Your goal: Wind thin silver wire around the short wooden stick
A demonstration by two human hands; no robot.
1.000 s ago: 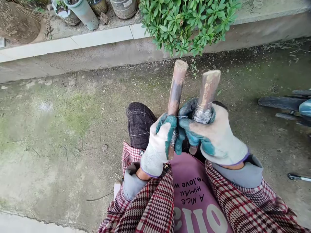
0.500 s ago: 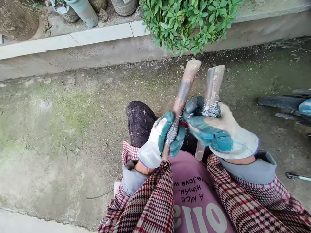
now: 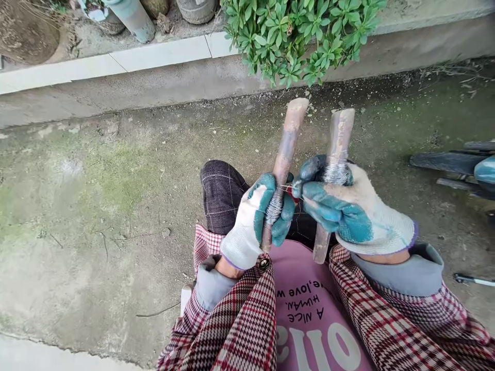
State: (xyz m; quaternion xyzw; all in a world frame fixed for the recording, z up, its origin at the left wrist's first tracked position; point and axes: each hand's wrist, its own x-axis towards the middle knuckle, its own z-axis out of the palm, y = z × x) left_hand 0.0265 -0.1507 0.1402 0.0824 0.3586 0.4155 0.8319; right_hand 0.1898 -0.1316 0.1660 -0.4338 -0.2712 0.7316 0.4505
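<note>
My left hand (image 3: 253, 219), in a white glove with a teal coated palm, is closed round a wooden stick (image 3: 286, 144) at a band of wound wire (image 3: 275, 206). A second, shorter stick (image 3: 340, 135) stands in my right hand (image 3: 348, 211), gloved alike, its fingers wrapped about it just below another wire winding (image 3: 335, 172). Thin wire strands (image 3: 286, 187) run across the small gap from the left stick to my right fingertips. Both sticks tilt slightly right at the top. Something red shows behind the strands, mostly hidden.
A leafy green bush (image 3: 301, 38) overhangs a low concrete ledge (image 3: 162, 57) with pots (image 3: 197, 10) on it. Dark flat pieces (image 3: 448, 162) lie on the ground at the right, beside a pen-like thing (image 3: 474, 280). A thin twig (image 3: 158, 311) lies at lower left.
The left stick has turned more upright, its top moving left. The right stick has dropped slightly, and my right hand has shifted a little right, away from the left one.
</note>
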